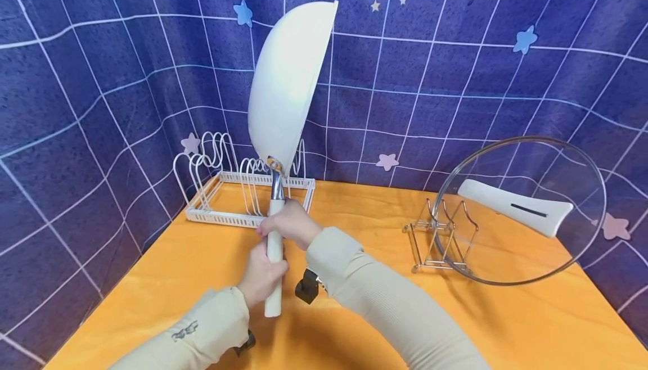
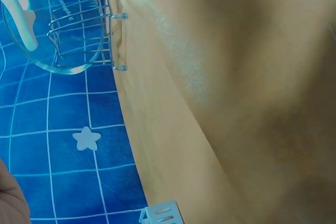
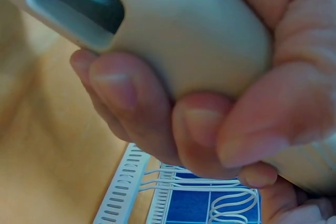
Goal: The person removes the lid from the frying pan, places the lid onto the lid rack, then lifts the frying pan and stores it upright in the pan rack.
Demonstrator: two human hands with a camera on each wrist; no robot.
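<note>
Both hands grip the pale handle (image 1: 274, 246) of a white frying pan (image 1: 286, 77). The pan is raised on edge, its rim facing right and its rounded outside facing left. My right hand (image 1: 292, 224) holds the upper part of the handle, near the metal neck. Just below it, my left hand (image 1: 260, 274) wraps round the lower part. In the right wrist view, curled fingers (image 3: 123, 85) close round the handle near its slotted end. The pan's lower edge overlaps a white dish rack (image 1: 223, 217) on the table.
At right, a glass lid (image 1: 526, 257) with a white handle (image 1: 516, 207) leans upright in a small wire stand (image 1: 440, 263). An orange cloth (image 1: 354, 302) covers the table. A blue gridded curtain (image 1: 415, 77) with stars hangs behind and at the sides.
</note>
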